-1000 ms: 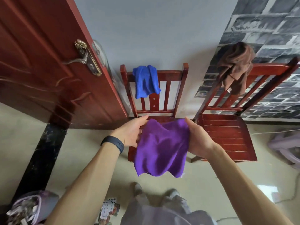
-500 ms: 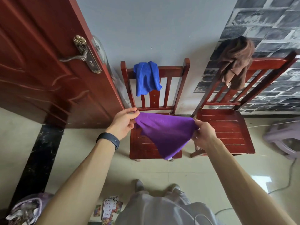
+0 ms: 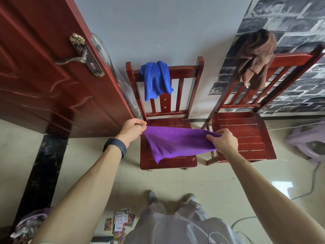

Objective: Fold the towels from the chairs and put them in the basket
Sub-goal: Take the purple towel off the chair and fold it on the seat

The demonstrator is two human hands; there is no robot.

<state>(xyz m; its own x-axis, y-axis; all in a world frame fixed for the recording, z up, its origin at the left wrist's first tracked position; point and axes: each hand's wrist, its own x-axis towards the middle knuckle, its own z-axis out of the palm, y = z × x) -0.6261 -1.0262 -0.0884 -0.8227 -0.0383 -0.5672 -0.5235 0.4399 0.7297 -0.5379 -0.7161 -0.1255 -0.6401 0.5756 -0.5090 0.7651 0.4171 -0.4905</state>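
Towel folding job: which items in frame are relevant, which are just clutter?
Job: purple towel, pinched by left hand and right hand; blue towel; brown towel; left chair; right chair.
Lying about: playing cards; door; floor cable.

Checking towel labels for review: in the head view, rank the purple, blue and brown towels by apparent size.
1. Purple towel: held spread, nearest the camera, which flatters it.
2. Brown towel.
3. Blue towel: near the brown; both hang bunched.
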